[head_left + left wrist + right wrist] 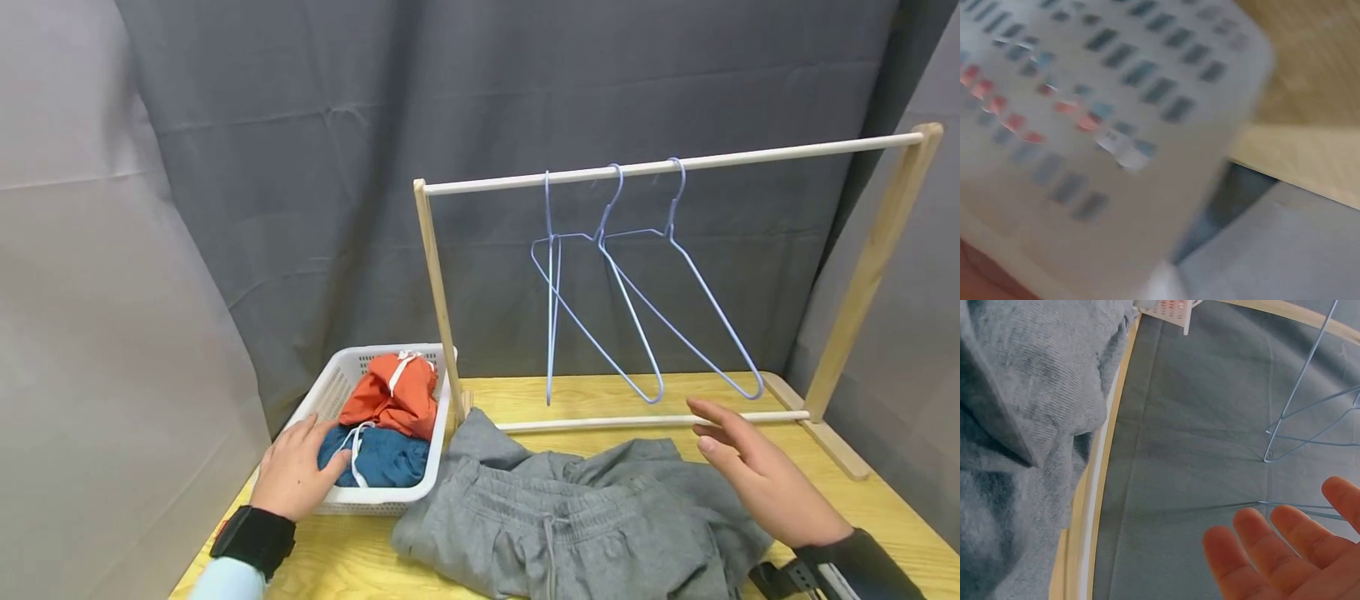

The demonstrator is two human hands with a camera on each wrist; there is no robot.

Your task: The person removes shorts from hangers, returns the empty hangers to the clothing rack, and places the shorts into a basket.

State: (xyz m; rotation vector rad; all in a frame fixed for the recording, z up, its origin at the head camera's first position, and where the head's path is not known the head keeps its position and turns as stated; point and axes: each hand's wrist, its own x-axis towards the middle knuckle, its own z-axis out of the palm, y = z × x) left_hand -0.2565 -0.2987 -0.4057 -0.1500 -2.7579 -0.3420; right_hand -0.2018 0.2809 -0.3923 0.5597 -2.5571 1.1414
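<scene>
My left hand is over the near left rim of a white plastic basket, fingers loosely spread and thumb toward the inside. Whether it touches the rim I cannot tell; in the left wrist view the basket wall is blurred. Inside lie a bundled orange garment with a white drawstring and a blue garment with a white cord. My right hand holds nothing, its fingers extended above the right side of grey drawstring pants, which lie rumpled on the table. The right wrist view shows those fingers apart.
Behind the pants stands a wooden rack with a white top rail and a low front bar. Several lilac wire hangers hang from the rail. Grey cloth encloses the back of the wooden table.
</scene>
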